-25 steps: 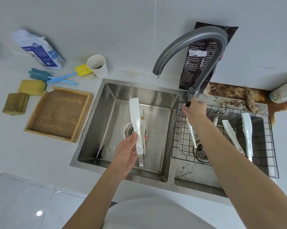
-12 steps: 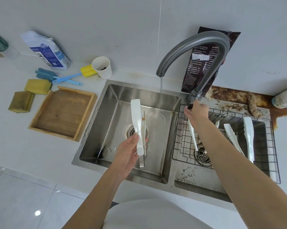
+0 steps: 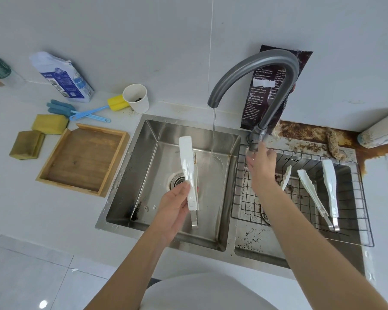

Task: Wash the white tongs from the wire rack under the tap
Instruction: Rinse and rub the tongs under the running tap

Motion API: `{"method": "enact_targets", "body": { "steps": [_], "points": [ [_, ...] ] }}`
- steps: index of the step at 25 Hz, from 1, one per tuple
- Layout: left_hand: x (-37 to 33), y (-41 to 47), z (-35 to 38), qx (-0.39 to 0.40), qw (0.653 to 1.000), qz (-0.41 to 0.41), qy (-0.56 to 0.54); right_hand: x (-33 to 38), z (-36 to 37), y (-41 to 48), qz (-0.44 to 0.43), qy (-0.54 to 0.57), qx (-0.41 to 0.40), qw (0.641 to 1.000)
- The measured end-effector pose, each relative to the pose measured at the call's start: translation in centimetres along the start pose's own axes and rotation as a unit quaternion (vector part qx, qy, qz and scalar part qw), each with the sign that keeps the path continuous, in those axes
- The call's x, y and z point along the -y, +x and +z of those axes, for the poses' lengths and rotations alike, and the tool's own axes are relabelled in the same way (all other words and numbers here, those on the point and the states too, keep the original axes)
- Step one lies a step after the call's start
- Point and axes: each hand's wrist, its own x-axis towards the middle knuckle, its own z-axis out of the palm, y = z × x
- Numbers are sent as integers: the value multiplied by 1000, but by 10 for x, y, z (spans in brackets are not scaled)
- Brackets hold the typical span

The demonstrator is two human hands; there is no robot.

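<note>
**Tongs held over left basin, water running, not yet under stream**

Left hand (image 3: 175, 203) grips one pair of white tongs (image 3: 188, 173) near the hinge end, fingers wrapped around the lower part, thumb on the left side. Tongs closed flat, roughly upright in view, white tip pointing away from the person, metal hinge loop sticking out below the grip. A brown smear runs along the right edge of the tongs above the fingers.

Held tongs sit over the left basin (image 3: 148, 175), above the drain (image 3: 177, 180) which shows just left of the grip. Thin water stream (image 3: 214, 130) falls from the tap (image 3: 251, 70) spout to the right of and beyond the tong tip; stream and tongs are apart, not touching.

Right hand (image 3: 261, 168) is at the base of the tap, fingers loosely spread, not holding any object; whether it touches the tap handle cannot be told. Its forearm crosses over the wire rack (image 3: 358, 198).

Right of that hand, in the rack over the right basin: two more full white tongs (image 3: 329, 189) lying side by side, plus a tip of another (image 3: 286, 177) partly hidden by the arm.

Left of the gripping hand, on the counter: wooden tray (image 3: 83, 157), two sponges (image 3: 47, 124), blue-handled brushes (image 3: 88, 113), paper cup (image 3: 136, 97), blue-and-white carton (image 3: 63, 79). Dark packet (image 3: 264, 95) stands behind the tap. Rusty grime on the counter beyond the rack.
</note>
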Motion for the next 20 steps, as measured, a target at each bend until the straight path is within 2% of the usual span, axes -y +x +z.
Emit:
{"method": "enact_targets", "body": {
  "steps": [2,3,6,8,11,16,20],
  "points": [
    [-1,5,3,9,1000,-4,5,-16,-2,-34,-61,-72,13,995],
    [-2,7,5,10,1000,-6,7,-25,-1,-51,-81,-96,47,991],
    [-5,15,7,16,999,3,34,-45,5,-94,-89,-161,172,968],
    [-9,18,6,31,997,1,66,-54,10,-111,-90,-191,214,954],
    [-19,20,4,72,992,-8,102,-59,18,-125,-94,-204,214,951],
    [-34,19,-4,114,985,-30,127,-62,30,-139,-123,-248,161,947],
    [-45,19,-8,126,980,-32,149,-74,42,-152,-111,-203,154,961]
  ]
}}
